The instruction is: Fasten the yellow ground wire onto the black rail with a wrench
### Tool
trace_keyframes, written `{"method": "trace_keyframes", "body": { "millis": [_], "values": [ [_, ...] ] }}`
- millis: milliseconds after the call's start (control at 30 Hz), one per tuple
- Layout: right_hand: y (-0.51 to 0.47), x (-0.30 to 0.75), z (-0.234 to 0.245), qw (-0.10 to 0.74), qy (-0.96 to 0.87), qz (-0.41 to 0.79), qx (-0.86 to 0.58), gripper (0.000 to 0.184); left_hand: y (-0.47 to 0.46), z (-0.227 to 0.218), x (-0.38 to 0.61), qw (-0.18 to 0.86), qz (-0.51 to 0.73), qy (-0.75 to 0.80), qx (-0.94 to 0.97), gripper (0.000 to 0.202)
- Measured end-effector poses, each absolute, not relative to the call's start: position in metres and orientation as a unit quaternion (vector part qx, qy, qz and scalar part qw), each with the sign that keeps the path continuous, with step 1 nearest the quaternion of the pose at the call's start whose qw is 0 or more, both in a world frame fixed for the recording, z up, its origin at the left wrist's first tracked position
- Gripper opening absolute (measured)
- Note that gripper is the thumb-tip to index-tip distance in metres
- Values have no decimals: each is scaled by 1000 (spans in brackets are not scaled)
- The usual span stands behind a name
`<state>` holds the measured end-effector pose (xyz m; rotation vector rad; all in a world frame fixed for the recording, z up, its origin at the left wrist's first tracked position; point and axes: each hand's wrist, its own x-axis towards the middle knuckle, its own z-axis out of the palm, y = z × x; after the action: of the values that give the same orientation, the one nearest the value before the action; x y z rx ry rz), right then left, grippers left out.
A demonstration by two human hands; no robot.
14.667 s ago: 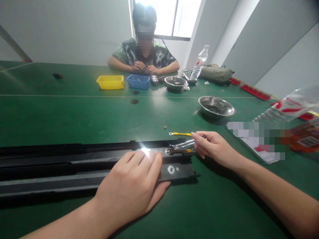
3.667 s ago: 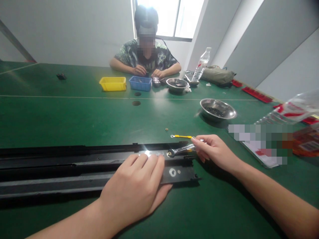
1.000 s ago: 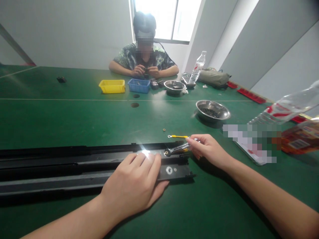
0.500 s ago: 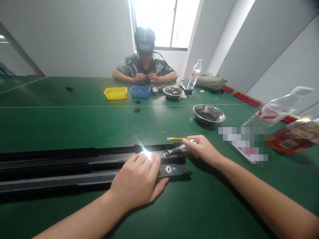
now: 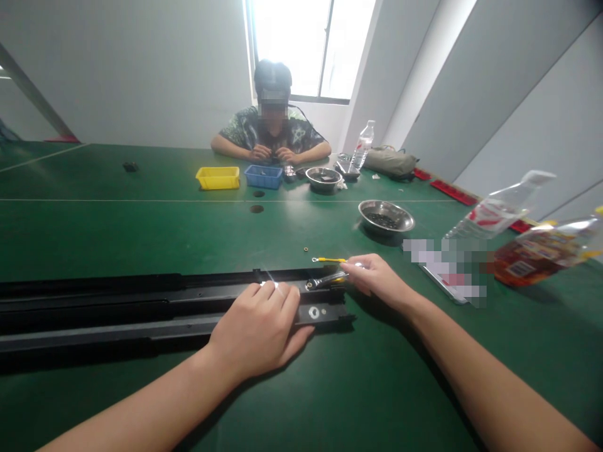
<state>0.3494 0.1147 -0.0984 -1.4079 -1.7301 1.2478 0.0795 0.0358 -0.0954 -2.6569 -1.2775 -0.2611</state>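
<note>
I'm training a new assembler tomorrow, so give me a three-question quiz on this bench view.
1. True or false: the left hand lies flat on the long black metal rail.
2. What does the right hand hold in its grip? A) a small silver metal spanner B) a screwdriver C) a pair of pliers
3. What thin thing lies on the green table just beyond that spanner?
Key: 1 true; 2 A; 3 the short yellow wire with ring ends.
</note>
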Motion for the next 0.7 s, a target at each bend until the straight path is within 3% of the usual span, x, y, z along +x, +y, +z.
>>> {"method": "trace_keyframes", "body": {
  "millis": [133, 267, 700],
  "values": [
    [109, 361, -91, 168, -650, 532, -516, 48, 36, -96, 79, 82, -91, -427, -896, 45],
    [104, 366, -88, 127, -661, 536, -510, 50, 38, -98, 79, 76, -90, -429, -895, 50],
    [109, 372, -91, 138, -628, 588, -490, 50, 39, -105, 77, 74, -92, -430, -895, 54]
  ]
}}
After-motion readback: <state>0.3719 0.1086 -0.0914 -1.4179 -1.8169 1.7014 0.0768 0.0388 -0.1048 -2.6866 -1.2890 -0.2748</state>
